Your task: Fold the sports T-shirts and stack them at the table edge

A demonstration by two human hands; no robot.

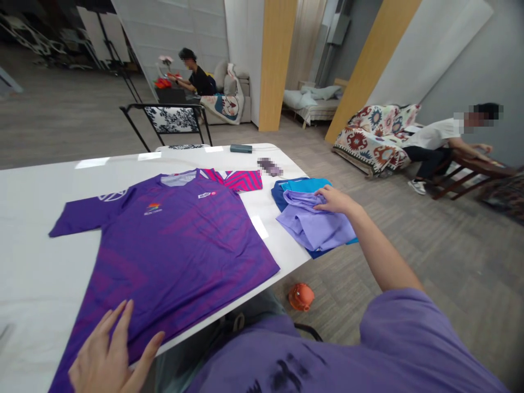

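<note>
A purple short-sleeved T-shirt (180,245) lies spread front up on the white table, its collar pointing away from me and one sleeve striped pink. My left hand (108,349) is open, fingers spread, over the shirt's near lower edge. At the table's right corner my right hand (338,200) grips the top of a crumpled lavender garment (319,226), thumb and fingers closed on the cloth. Beneath it are blue folded garments (286,188), partly covered; their lower edges reach past the table edge.
On the white table (33,273) are a dark small case (241,148) and a blurred-out item (270,166). A chair (172,120) stands across the table. An orange round object (301,297) is on the floor. Two people sit farther off, one at the back (200,81), one at right (438,134).
</note>
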